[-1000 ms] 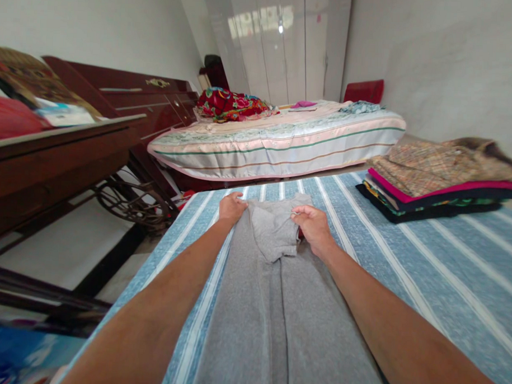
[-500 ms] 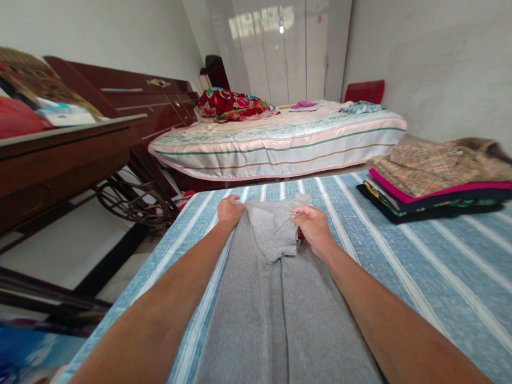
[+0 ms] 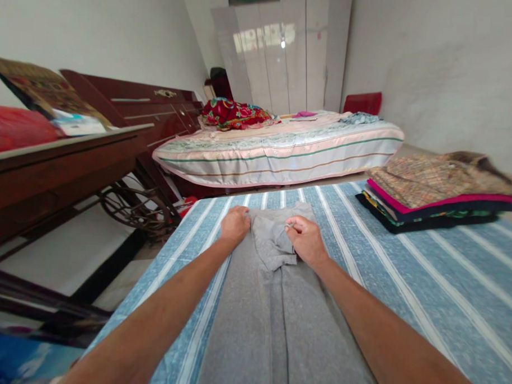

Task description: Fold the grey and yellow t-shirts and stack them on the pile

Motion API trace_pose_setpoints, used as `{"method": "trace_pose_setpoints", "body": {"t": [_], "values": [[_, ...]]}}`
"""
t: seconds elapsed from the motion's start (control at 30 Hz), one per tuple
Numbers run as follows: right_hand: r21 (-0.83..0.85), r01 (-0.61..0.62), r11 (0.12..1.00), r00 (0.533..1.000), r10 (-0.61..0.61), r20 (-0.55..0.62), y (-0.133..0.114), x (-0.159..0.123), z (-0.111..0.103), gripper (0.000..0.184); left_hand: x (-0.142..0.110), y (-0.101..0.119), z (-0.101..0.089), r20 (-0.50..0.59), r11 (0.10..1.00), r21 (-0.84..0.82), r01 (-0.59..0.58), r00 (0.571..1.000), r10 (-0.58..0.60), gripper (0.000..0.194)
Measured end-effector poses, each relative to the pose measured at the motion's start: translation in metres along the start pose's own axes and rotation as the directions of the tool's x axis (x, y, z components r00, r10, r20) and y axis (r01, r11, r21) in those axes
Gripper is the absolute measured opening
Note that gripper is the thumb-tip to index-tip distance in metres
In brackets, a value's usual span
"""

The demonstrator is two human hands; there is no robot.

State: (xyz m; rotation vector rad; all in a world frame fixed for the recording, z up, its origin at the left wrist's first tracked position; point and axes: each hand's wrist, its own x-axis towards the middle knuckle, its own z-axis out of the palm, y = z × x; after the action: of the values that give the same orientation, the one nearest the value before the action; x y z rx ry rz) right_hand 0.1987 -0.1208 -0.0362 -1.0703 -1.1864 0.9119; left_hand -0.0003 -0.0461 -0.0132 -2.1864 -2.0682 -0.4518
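A grey garment point(image 3: 245, 315) lies lengthwise in front of me, its near end running out of view. Two long panels meet along its middle, and a loose section is turned over near the far end. I cannot tell which kind of garment it is. My left hand point(image 3: 236, 223) is closed at its far left edge, with the fingertips partly hidden. On the right, my right hand point(image 3: 307, 238) pinches the turned-over section between thumb and fingers. Under the garment is a blue and white striped cloth point(image 3: 404, 281).
To the right is a stack of folded clothes point(image 3: 441, 190), a checked one on top. Beyond stands a bed point(image 3: 282, 159) bearing a red floral cover point(image 3: 237, 114). A wooden sewing table point(image 3: 68, 157) with an iron wheel point(image 3: 131, 207) is at left.
My right hand has shifted slightly left and down, drawing the pinched section inward and rumpling it. The left hand stays at the left edge. The whole view has tilted up a little.
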Motion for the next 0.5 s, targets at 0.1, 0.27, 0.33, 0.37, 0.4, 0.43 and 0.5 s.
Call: {"method": "trace_pose_setpoints", "body": {"t": [0.1, 0.27, 0.33, 0.37, 0.4, 0.43, 0.5], "values": [[-0.017, 0.047, 0.999, 0.999, -0.047, 0.004, -0.004, -0.002, 0.002, 0.015, -0.014, 0.006, 0.0, 0.076, 0.997, 0.004, -0.075, 0.994, 0.075, 0.026], [0.011, 0.025, 1.0, 0.997, -0.024, -0.076, -0.009, 0.004, -0.005, 0.022, -0.023, 0.003, 0.003, 0.16, 0.991, -0.009, -0.133, 0.978, 0.133, 0.027], [0.019, 0.009, 1.0, 0.994, -0.007, -0.108, -0.009, 0.007, -0.008, 0.023, -0.025, 0.001, 0.005, 0.166, 0.988, -0.019, -0.153, 0.974, 0.154, 0.028], [0.02, 0.001, 1.0, 0.993, 0.002, -0.118, -0.007, 0.008, -0.01, 0.023, -0.026, 0.001, 0.006, 0.163, 0.987, -0.023, -0.159, 0.973, 0.161, 0.029], [0.019, -0.009, 1.0, 0.992, 0.011, -0.123, -0.006, 0.009, -0.011, 0.023, -0.027, 0.0, 0.006, 0.157, 0.986, -0.027, -0.163, 0.974, 0.165, 0.03], [0.019, -0.019, 1.0, 0.992, 0.021, -0.125, -0.004, 0.009, -0.012, 0.023, -0.028, -0.001, 0.007, 0.148, 0.986, -0.029, -0.163, 0.975, 0.166, 0.031], [0.022, -0.038, 0.999, 0.992, 0.04, -0.12, 0.0, 0.008, -0.014, 0.023, -0.029, -0.002, 0.008, 0.127, 0.988, -0.031, -0.153, 0.98, 0.155, 0.033]]}}
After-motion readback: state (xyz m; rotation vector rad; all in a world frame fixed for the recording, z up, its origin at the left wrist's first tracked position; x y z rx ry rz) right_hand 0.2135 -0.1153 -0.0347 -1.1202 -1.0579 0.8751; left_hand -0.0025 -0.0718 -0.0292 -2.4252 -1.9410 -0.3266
